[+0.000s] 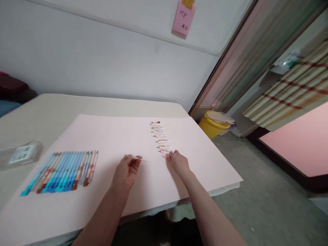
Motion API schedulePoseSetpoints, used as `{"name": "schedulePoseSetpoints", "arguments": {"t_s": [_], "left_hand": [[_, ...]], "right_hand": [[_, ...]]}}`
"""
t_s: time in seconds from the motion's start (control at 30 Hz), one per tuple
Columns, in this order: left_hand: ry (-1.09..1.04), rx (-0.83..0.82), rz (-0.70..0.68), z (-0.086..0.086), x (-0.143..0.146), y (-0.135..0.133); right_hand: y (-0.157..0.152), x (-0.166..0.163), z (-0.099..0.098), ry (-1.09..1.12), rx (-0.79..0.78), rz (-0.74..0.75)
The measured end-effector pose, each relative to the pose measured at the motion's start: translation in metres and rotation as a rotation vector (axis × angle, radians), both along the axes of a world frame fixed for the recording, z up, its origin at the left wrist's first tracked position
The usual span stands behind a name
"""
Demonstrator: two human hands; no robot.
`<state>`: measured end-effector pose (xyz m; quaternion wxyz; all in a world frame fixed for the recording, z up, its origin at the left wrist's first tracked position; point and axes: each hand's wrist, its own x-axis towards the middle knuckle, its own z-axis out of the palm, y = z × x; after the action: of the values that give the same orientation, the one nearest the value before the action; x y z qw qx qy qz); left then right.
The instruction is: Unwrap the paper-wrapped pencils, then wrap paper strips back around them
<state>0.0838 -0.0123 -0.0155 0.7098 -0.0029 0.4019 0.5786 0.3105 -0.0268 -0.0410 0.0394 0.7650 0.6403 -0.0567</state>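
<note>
My left hand (126, 172) is closed in a pinch on a slim white pen refill (134, 157), its thin end pointing right, above the pink sheet. My right hand (180, 163) reaches to the near end of a column of pen parts (161, 140), its fingers closed at a small pinkish pen part (164, 155). The fingertips partly hide that part. Short patterned pieces and thin white sticks with dark tips make up the column. Left of my left hand, a row of blue, brown and grey pens (66, 169) lies side by side.
The pale pink sheet (112, 133) covers much of the table (107, 104). A clear plastic package (23, 153) with a white label lies at the left. A yellow bucket (212, 124) stands beyond the table's right side, near a striped curtain (292, 85). A pink note (183, 18) hangs on the wall.
</note>
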Motion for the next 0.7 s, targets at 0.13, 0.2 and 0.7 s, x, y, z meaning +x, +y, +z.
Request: {"name": "schedulePoseSetpoints", "arguments": {"t_s": [0.13,0.2,0.7], "left_hand": [[0.014,0.015,0.01,0.0,0.001,0.0],[0.022,0.017,0.013,0.0,0.001,0.0],[0.037,0.023,0.031,-0.006,0.001,0.001]], "right_hand": [[-0.002,-0.004,0.002,0.063,-0.013,0.047],[-0.002,-0.007,0.003,0.1,-0.016,0.071],[-0.02,-0.048,0.041,0.619,0.06,0.324]]}}
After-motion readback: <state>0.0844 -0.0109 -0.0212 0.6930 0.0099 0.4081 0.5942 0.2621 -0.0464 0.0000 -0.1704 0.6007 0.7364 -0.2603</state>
